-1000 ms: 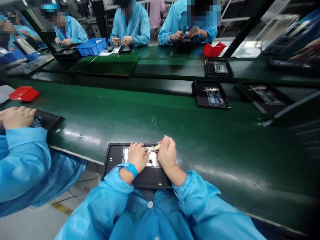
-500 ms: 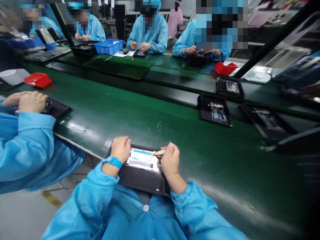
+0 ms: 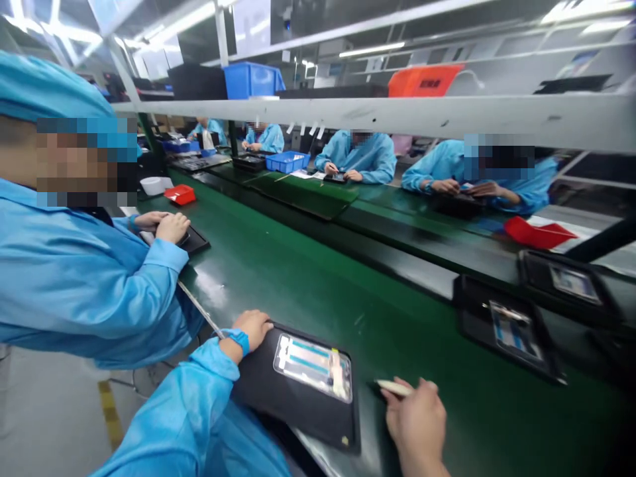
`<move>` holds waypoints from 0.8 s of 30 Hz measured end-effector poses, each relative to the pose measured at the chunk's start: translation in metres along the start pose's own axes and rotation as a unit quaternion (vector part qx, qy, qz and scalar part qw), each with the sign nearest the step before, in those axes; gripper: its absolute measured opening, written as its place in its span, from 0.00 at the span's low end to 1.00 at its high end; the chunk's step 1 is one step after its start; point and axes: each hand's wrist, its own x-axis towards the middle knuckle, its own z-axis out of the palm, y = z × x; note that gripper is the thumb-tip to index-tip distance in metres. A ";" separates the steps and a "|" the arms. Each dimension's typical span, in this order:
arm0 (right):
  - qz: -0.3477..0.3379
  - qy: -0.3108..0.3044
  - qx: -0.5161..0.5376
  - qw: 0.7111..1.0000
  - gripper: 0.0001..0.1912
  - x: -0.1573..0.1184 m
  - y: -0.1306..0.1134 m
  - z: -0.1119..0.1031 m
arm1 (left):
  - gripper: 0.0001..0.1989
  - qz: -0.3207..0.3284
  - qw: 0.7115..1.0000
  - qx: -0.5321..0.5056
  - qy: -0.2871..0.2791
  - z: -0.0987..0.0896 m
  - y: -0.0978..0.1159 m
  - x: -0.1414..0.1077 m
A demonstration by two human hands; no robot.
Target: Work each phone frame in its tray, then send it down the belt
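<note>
A black tray (image 3: 308, 414) lies at the table's near edge, tilted toward the lower right, with a phone-sized device (image 3: 313, 364) in its upper part. The device shows blue strips and a pale strip near its right end. My left hand (image 3: 252, 328) grips the tray's upper left corner. Right of the tray, apart from it, my right hand (image 3: 420, 417) holds a pale, pointed tool (image 3: 395, 387) between thumb and fingers, its tip toward the tray.
Two more black trays with devices (image 3: 511, 328) (image 3: 571, 281) are at the right. Beside me on the left a person (image 3: 89, 265) works at a tray. Opposite sit several people in blue. Red bins (image 3: 179, 194) (image 3: 539, 233) and a blue bin (image 3: 287, 161) stand around; a shelf (image 3: 348, 112) spans above.
The view has tilted up and turned left. My right hand has moved away from the device with the tool. My left hand has shifted from beside the device to the tray's corner.
</note>
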 end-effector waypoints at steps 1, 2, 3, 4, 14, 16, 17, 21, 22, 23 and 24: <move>-0.002 -0.004 0.001 1.000 0.16 0.004 0.001 -0.001 | 0.13 -0.032 0.999 0.005 0.018 -0.005 -0.006 0.004; -0.013 -0.017 -0.018 1.000 0.16 0.006 0.003 -0.002 | 0.15 -0.070 0.997 0.010 0.035 -0.009 -0.013 0.008; -0.029 -0.034 -0.049 0.998 0.18 0.007 0.006 -0.003 | 0.17 -0.109 0.993 0.015 0.050 -0.013 -0.019 0.012; -0.046 -0.048 -0.087 0.994 0.20 0.007 0.008 -0.003 | 0.20 -0.148 0.987 0.019 0.064 -0.016 -0.025 0.015; -0.078 -0.084 -0.222 0.968 0.28 0.011 0.019 -0.005 | 0.22 -0.211 0.966 0.071 0.131 0.021 -0.005 0.006; -0.067 -0.095 -0.210 0.971 0.27 0.013 0.021 -0.004 | 0.22 -0.205 0.965 0.082 0.140 0.027 0.007 0.002; -0.057 -0.100 -0.194 0.974 0.26 0.015 0.021 -0.002 | 0.22 -0.198 0.966 0.086 0.140 0.030 0.013 0.001; 0.012 -0.085 -0.100 0.991 0.21 0.039 0.000 0.008 | 0.19 -0.119 0.979 0.096 0.134 0.047 0.044 -0.003; 0.035 -0.073 -0.081 0.993 0.20 0.051 -0.009 0.009 | 0.19 -0.099 0.981 0.099 0.137 0.051 0.051 -0.003; 0.045 -0.060 -0.070 0.995 0.19 0.066 -0.019 0.009 | 0.20 -0.085 0.981 0.104 0.143 0.055 0.058 -0.003; 0.040 -0.046 -0.071 0.996 0.19 0.082 -0.028 0.007 | 0.20 -0.078 0.979 0.109 0.152 0.059 0.063 -0.002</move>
